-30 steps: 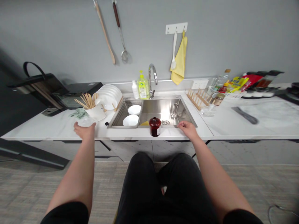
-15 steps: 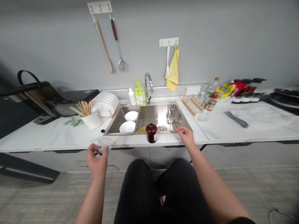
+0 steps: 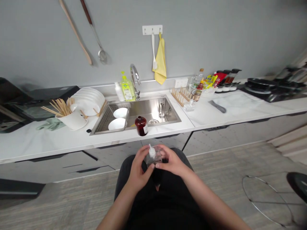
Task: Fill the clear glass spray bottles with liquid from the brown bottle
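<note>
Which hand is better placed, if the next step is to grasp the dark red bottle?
The left hand, probably: the dark red bottle stands almost straight beyond its fingers. The right hand is farther over, and would reach across the clear container that both hands hold.

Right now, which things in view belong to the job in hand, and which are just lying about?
In use, it seems:
clear container, between left hand and right hand
dark red bottle, nearest them on the counter

Lying about:
two white bowls
white plates
wooden sticks
green fabric
</note>
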The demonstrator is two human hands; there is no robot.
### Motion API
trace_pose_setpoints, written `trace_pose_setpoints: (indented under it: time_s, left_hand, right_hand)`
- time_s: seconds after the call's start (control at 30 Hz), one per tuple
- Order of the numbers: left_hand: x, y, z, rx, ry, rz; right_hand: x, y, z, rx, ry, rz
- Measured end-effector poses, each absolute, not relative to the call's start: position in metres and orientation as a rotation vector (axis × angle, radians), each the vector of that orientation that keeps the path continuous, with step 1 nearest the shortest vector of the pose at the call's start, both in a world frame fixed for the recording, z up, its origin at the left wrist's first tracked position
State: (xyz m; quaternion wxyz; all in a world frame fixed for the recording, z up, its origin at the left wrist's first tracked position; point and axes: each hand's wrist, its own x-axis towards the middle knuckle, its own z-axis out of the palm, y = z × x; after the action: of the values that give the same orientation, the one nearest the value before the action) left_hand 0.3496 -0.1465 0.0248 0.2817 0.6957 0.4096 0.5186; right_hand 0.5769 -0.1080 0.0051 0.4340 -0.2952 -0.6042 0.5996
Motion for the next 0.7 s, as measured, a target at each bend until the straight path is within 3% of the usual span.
trace_pose_setpoints:
  time_s: [0.7]
  left_hand:
    - [0.334, -0.181, -0.008, 1.325, 1.257, 1.600]
  right_hand:
    - [0.517, -0.163, -0.004, -0.891, -1.527, 1.335]
